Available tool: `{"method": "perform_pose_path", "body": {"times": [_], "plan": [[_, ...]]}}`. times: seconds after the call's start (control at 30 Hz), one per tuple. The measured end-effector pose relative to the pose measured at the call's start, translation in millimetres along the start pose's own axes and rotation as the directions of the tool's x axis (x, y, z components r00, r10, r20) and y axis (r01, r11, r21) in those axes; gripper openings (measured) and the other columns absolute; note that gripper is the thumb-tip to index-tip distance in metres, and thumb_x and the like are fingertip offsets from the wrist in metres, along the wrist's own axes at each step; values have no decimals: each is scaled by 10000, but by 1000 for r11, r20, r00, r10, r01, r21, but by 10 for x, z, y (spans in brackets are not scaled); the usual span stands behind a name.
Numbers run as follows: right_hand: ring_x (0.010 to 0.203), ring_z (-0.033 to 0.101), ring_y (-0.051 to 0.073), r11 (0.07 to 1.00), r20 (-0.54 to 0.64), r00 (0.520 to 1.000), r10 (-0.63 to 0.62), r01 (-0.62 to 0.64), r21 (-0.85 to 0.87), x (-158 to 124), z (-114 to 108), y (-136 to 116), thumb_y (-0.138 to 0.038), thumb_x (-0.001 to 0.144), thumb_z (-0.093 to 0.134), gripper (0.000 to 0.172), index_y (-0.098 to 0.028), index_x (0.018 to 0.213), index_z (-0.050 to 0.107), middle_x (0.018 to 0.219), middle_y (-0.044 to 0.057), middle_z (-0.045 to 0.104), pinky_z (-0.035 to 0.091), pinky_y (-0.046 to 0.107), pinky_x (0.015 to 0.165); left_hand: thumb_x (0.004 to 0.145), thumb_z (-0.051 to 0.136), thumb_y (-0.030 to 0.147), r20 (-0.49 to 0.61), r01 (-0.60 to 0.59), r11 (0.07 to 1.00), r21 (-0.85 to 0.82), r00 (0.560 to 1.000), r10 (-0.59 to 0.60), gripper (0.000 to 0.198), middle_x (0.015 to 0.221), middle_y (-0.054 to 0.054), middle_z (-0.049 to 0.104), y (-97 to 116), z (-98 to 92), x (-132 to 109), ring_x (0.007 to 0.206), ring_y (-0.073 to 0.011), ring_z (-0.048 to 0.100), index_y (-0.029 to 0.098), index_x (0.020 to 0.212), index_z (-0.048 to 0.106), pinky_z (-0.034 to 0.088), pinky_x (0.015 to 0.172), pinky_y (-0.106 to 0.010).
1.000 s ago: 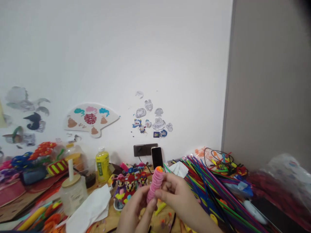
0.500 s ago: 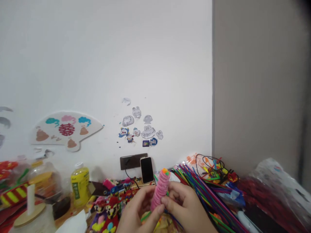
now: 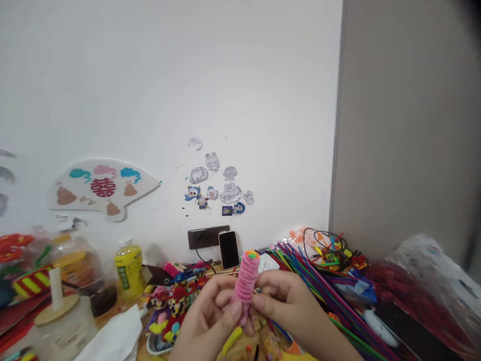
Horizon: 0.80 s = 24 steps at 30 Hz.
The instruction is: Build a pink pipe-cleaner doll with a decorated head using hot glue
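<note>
- Facing a white wall, spread over most of the view and meeting a grey panel on the right.
- Dropping to the bench, crowded with craft materials.
- Over to the right, onto a long bundle of multicoloured pipe cleaners, fanned out beside the right forearm.
- Further right, catching a clear plastic bag, slumped near dark red material.
- Swinging left to a fan-shaped board on the wall, painted with coloured clouds and a red double-happiness character.
- Front and centre with the left hand, gripping the left side of a pink chenille coil between thumb and fingers.
- Across to the right hand, pinching the same coil low on its right side with thumb and fingers.
- Out left past a frosted jar with a round wooden lid, then a white tissue just beside it.
- Picking out a yellow drink bottle, upright near the wall.
- Along to a dark power strip and a black-screened phone, propped upright near it.
- Back to the coil: held up above the bench between both hands, nearly upright, orange and green at its top.
- Down to small colourful figures, clustered by a white dish left of the left hand.
- Smaller again, up to cartoon cut-outs on the wall above the power strip.
</note>
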State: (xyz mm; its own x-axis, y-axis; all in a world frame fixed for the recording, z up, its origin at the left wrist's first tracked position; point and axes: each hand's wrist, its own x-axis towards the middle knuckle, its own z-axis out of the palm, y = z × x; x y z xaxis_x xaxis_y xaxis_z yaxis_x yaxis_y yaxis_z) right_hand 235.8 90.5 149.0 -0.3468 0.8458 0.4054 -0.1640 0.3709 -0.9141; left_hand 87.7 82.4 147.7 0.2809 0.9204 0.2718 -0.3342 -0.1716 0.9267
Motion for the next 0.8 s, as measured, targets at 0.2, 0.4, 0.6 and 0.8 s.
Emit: {"method": "perform_pose_path", "body": {"times": [0.2,0.4,0.6,0.8], "plan": [[527,528,107,998,57,997,-50,48,40,5,12,-13,-378,749,598,268,-131,817,675,570,-3,560,407,206,521,677,682,337,64,18,999,-29,998,-16,196,567,14,618,10,-8,3,536,-126,567,179,765,606,432,552,-234],[524,515,105,999,102,994,-38,38,5,2,35,-11,-335,797,539,245,-132,817,674,584,-3,559,412,216,542,670,684,354,66,68,998,0,996,-67,326,750,-34,685,15,-85,20,694,-185,626,192,944,610,450,607,-264],[543,528,109,949,-15,995,-99,90,-303,-5,7,36,-193,784,526,161,-158,796,683,613,1,608,382,196,519,702,651,349,18,32,984,177,999,-35,303,890,-51,695,49,-92,47,780,-191,617,198,965,628,473,642,-253],[539,510,108,830,-99,980,-171,89,-551,-45,-16,-34,-184,765,522,158,-169,694,662,617,5,626,354,196,503,624,696,423,-69,-13,981,193,997,27,371,817,-31,704,-4,-73,66,762,-188,616,208,923,650,481,684,-254]]}}
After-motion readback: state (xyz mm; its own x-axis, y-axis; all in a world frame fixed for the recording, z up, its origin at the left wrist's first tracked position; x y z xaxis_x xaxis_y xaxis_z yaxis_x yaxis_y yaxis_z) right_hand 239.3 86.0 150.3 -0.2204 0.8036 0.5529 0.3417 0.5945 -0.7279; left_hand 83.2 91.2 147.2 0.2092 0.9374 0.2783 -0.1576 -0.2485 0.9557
